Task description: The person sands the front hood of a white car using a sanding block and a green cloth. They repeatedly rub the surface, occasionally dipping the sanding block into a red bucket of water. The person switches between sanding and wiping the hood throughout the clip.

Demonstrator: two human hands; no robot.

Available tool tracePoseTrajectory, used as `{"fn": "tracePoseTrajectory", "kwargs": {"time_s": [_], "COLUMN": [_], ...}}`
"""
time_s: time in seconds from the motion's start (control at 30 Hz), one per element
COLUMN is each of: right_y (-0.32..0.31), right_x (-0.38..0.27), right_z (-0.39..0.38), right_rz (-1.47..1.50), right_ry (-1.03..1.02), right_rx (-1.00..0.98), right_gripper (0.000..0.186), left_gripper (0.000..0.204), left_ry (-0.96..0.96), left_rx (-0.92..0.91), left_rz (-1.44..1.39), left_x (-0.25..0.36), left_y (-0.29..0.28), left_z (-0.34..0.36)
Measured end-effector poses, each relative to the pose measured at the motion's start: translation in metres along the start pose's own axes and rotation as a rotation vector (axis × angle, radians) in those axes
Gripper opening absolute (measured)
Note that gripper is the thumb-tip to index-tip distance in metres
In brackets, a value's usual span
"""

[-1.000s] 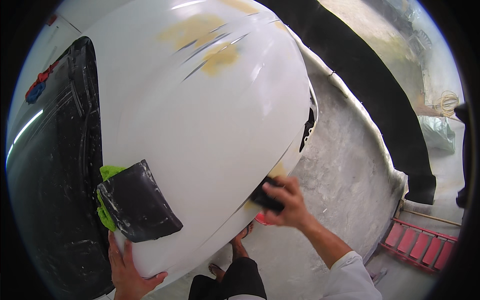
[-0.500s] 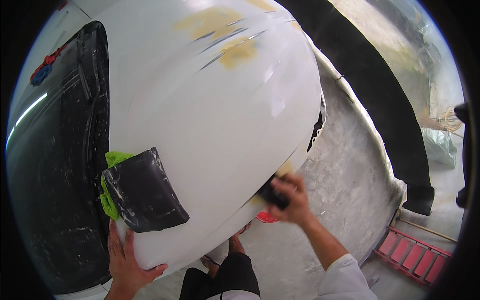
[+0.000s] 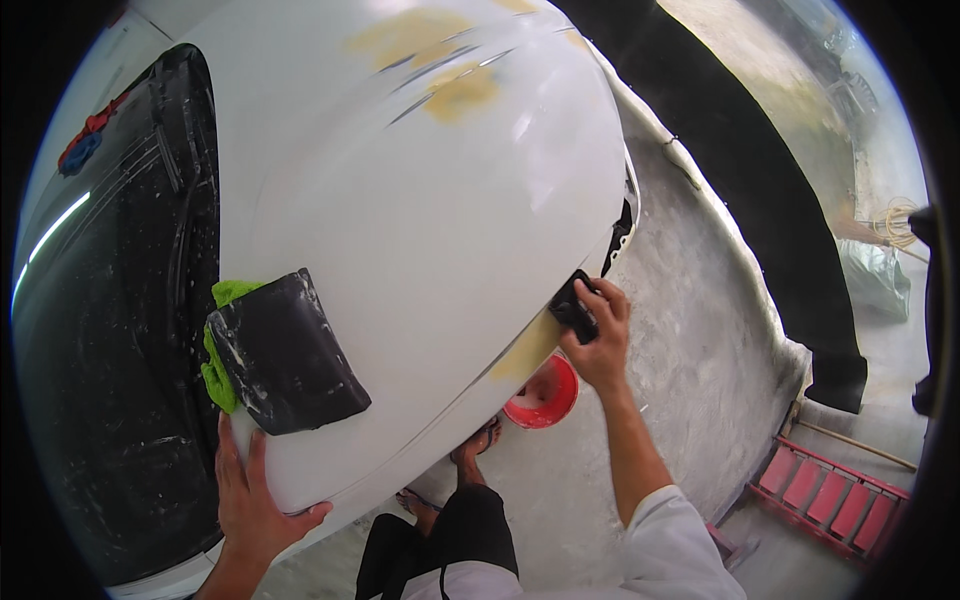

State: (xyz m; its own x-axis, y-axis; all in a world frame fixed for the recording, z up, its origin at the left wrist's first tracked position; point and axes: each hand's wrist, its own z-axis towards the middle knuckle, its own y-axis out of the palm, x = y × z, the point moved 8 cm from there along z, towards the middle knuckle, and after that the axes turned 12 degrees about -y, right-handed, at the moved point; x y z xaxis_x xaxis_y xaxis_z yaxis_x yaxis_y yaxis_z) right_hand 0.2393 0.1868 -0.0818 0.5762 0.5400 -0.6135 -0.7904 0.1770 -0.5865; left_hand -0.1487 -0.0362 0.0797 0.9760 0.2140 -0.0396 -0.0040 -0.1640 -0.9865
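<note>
In my right hand (image 3: 606,345) is a black sanding block (image 3: 570,308), its fingers wrapped round the outer side. The block lies against the edge of a white car body panel, at the upper end of a yellowish filler patch (image 3: 525,352). My left hand (image 3: 255,505) rests on the white hood (image 3: 400,220) near its rear corner, thumb spread away from the fingers, holding nothing. Just beyond those fingertips a black, dusty flat sheet (image 3: 290,355) lies over a bright green cloth (image 3: 216,375).
A red bucket (image 3: 558,400) stands on the grey floor below the panel edge. More filler and dark scratches mark the far hood (image 3: 460,92). The dark windshield (image 3: 90,350) bounds the left. A red slatted ladder (image 3: 830,495) and long black strip (image 3: 740,180) lie right.
My right hand has moved the block forward along the panel edge, uncovering the filler patch and more of the red bucket. My left hand stays on the hood. The view has shifted slightly.
</note>
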Motion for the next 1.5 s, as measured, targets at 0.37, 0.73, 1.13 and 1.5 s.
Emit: {"fn": "tracePoseTrajectory", "kwargs": {"time_s": [0.37, 0.73, 1.13, 1.5], "right_y": [0.005, 0.007, 0.011, 0.008], "right_x": [-0.054, -0.076, -0.080, -0.068], "right_z": [-0.032, -0.049, -0.055, -0.050], "right_rz": [0.045, 0.069, 0.183, 0.191], "right_ry": [0.067, -0.227, -0.170, 0.071], "right_rx": [0.076, -0.084, -0.193, 0.043], "right_gripper": [0.062, 0.073, 0.075, 0.066], "left_gripper": [0.132, 0.133, 0.131, 0.133], "left_ry": [0.016, -0.020, 0.006, -0.016], "left_rx": [0.002, -0.040, -0.037, -0.057], "left_rz": [-0.036, -0.043, -0.045, -0.046], "left_x": [0.006, 0.009, 0.013, 0.019], "left_y": [-0.003, -0.008, -0.008, -0.013], "left_z": [0.004, 0.004, 0.004, 0.005]}}
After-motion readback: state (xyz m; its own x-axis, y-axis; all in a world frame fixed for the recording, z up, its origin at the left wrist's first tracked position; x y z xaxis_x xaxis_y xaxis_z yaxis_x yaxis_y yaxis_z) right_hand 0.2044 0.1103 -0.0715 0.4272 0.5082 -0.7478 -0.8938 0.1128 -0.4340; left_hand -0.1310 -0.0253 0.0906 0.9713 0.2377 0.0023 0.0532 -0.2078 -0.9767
